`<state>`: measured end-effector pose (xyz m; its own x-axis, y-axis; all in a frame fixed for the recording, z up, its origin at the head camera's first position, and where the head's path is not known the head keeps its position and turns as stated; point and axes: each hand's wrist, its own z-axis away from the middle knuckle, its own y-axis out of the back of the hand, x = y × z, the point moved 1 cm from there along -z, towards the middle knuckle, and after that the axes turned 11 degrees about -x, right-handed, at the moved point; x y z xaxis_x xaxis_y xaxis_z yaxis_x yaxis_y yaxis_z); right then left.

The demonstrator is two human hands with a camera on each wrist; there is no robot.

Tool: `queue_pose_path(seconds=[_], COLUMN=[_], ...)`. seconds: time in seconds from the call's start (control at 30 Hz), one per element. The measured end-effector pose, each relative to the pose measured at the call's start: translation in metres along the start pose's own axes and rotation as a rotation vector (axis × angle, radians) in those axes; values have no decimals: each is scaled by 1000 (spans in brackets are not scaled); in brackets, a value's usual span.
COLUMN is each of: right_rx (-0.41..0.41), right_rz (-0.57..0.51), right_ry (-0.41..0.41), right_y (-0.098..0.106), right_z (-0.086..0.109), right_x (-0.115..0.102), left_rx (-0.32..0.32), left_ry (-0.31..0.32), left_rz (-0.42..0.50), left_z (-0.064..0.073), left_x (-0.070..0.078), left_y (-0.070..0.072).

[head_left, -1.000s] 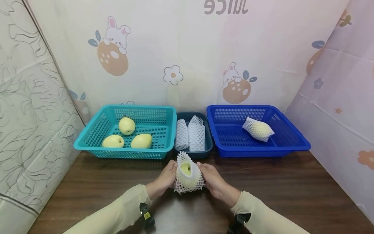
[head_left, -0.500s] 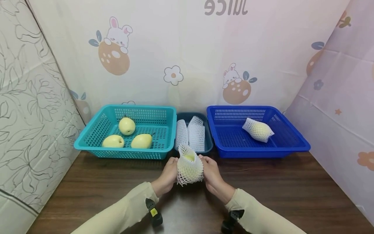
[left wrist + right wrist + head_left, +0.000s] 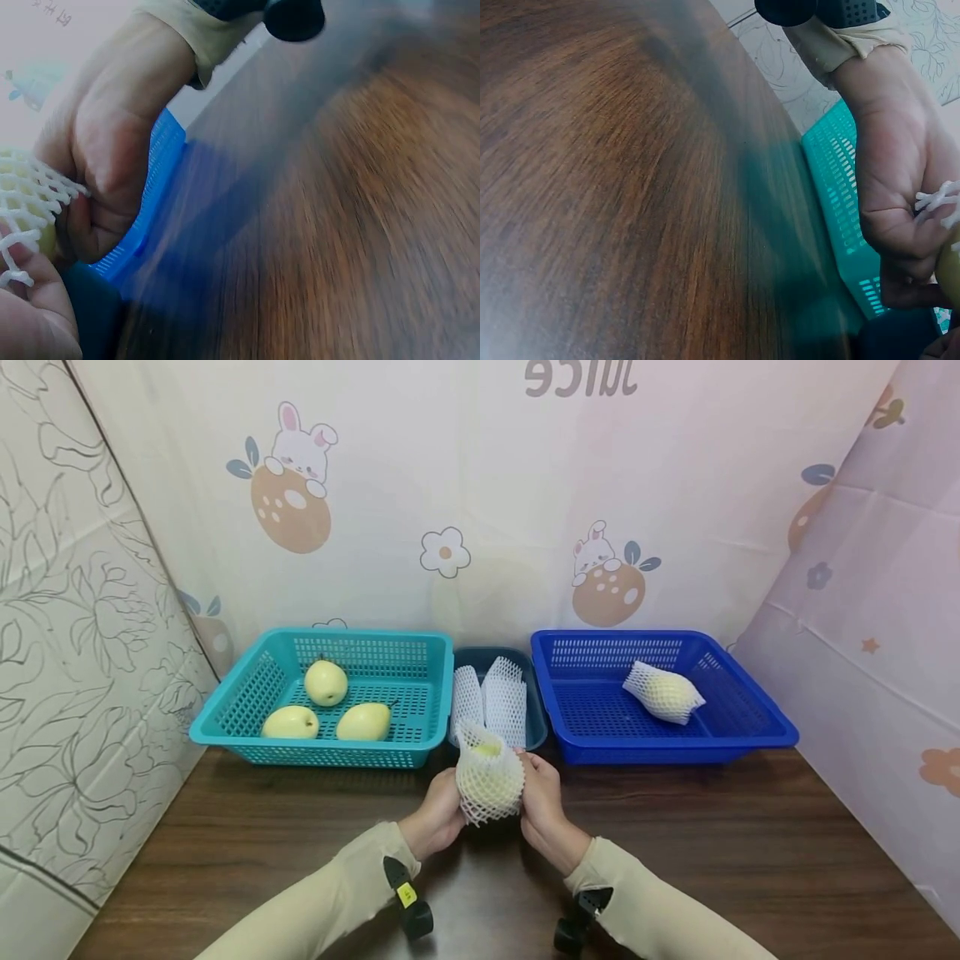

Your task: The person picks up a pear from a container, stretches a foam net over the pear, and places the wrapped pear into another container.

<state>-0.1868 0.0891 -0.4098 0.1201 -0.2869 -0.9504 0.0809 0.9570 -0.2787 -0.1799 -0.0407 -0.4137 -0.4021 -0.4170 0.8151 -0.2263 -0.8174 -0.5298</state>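
In the head view a yellow pear (image 3: pixel 486 750) sits inside a white foam net sleeve (image 3: pixel 489 785), held above the table in front of me. My left hand (image 3: pixel 437 810) grips the netted pear from the left, and my right hand (image 3: pixel 544 802) grips it from the right. One tip of the net stands up past the pear's top. In the left wrist view the net's lower edge (image 3: pixel 45 187) is loose around the pear, with fingers of both hands on it. The right wrist view shows only a small part of the pear (image 3: pixel 949 274).
A teal basket (image 3: pixel 322 752) at the left holds three bare pears. Between the baskets, a small dark bin (image 3: pixel 536 727) contains several folded foam nets (image 3: pixel 505 710). The blue basket (image 3: pixel 660 752) at the right has one netted pear (image 3: pixel 666 695). Behind hangs a printed curtain.
Both hands have lifted the netted pear a little and moved it away from me, toward the dark bin. The net now covers more of the pear's top. The baskets have not moved.
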Motion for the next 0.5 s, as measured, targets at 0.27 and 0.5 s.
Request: queue_pose_path(seconds=[0.27,0.5], right_rx=[-35,-235], right_rz=[-67,-35], right_ry=[-17,-207], right_y=[-1,8], right_z=[-2,-2], right_x=[0,-1], left_rx=[-23,-40], left_ry=[-11,-37], left_rz=[111,148], left_z=[-2,2], left_x=[1,2], left_y=[-2,1])
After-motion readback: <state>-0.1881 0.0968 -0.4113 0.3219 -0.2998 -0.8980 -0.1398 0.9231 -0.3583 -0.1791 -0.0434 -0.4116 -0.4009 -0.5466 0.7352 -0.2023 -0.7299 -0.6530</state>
